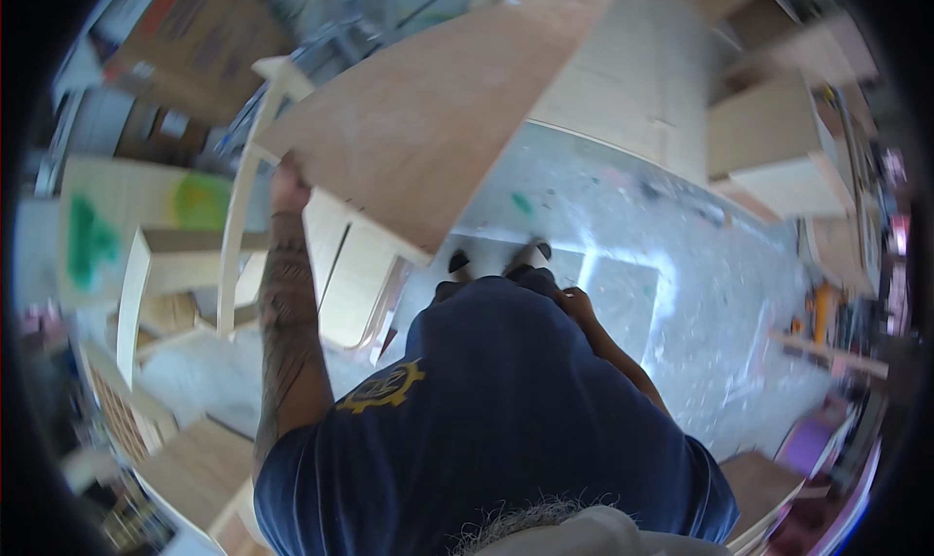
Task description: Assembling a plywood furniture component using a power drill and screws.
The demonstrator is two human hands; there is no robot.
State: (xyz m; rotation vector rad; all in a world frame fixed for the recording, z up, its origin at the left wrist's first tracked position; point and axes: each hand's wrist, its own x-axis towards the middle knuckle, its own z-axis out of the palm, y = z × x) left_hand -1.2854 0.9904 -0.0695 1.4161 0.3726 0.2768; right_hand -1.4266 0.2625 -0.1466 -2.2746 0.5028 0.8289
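A large reddish-brown plywood panel stretches from the left of the view toward the far middle. My left hand is closed on its near left edge, with the arm reaching forward and some fingers hidden. Beside that hand stands a pale wooden frame with a long upright piece. Below the panel's near edge is a pale board with a dark slot. My right hand is low at my right side, close to my body and away from the panel. Its fingers are mostly hidden.
A lighter plywood sheet lies beyond the panel. Box-like wooden pieces stand at the right. Cardboard boxes are at the far left, near a board with green paint. Grey concrete floor with white paint marks surrounds my feet.
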